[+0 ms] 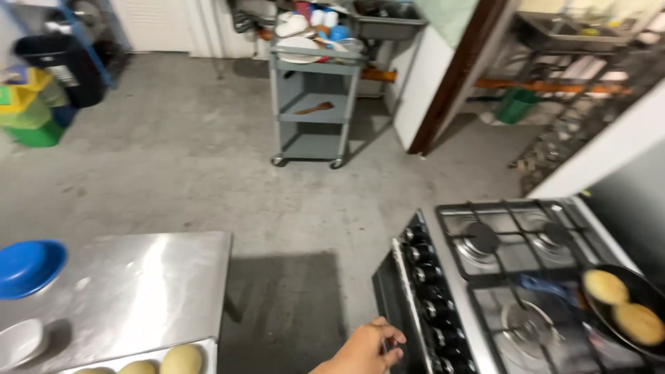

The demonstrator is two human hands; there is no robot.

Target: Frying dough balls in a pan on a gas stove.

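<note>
Hand: right hand [365,350] at the front of the steel gas stove [485,291], fingers [389,341] curled narrowly about a black control knob [392,344].
Knobs: a row of black knobs [424,277] runs up from the fingertips.
Pan: black frying pan [634,312] with two golden flat breads [623,305], well right of the fingers.
Table: steel table [138,284] with pale dough rounds [181,360], left of the fingers.
</note>
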